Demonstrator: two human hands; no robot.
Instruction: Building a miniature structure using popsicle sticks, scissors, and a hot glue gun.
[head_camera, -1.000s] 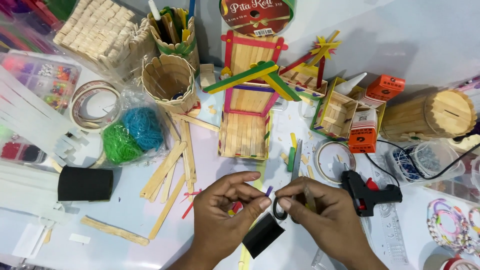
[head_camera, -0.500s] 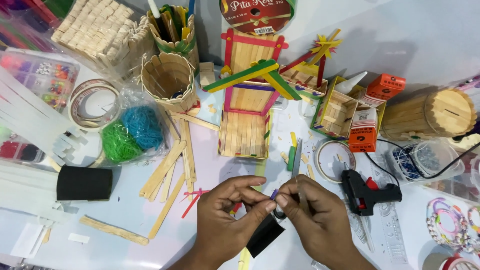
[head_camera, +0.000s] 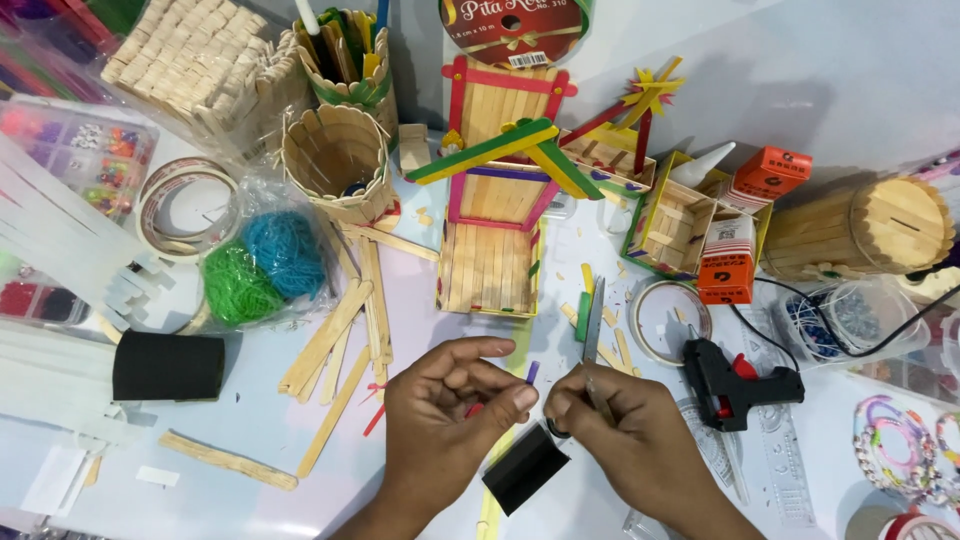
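Black foam, a small folded piece (head_camera: 524, 467), sits between the two hands low on the white counter (head_camera: 860, 90), just below the wooden stick house (head_camera: 497, 190) that stands at the middle of the clutter. The left hand (head_camera: 445, 410) pinches the foam's upper edge, its fingers (head_camera: 505, 398) closed together on it. The right hand (head_camera: 625, 440) meets it thumb to thumb; its fingers are wrapped around the handle of a pair of scissors (head_camera: 593, 335), whose blades point up toward the house and look closed, though the handle is mostly hidden in the grip.

Right of the house stands a small open stick box (head_camera: 672, 215) with two orange cartons (head_camera: 727, 258) against it, and further right lies a round stick barrel (head_camera: 865, 232) on its side. Below those cartons a black glue gun (head_camera: 735, 382) lies on the counter, its cord trailing off to the right, with a roll of clear tape (head_camera: 668, 318) just beside it. Left of the house is a round stick cup (head_camera: 335, 160), and below that a clear bag with blue and green yarn (head_camera: 262, 265). Loose plain sticks (head_camera: 335, 345) lie scattered between the yarn and the left hand. Further left a black foam roll (head_camera: 168, 366) rests by white foam strips (head_camera: 50, 240).
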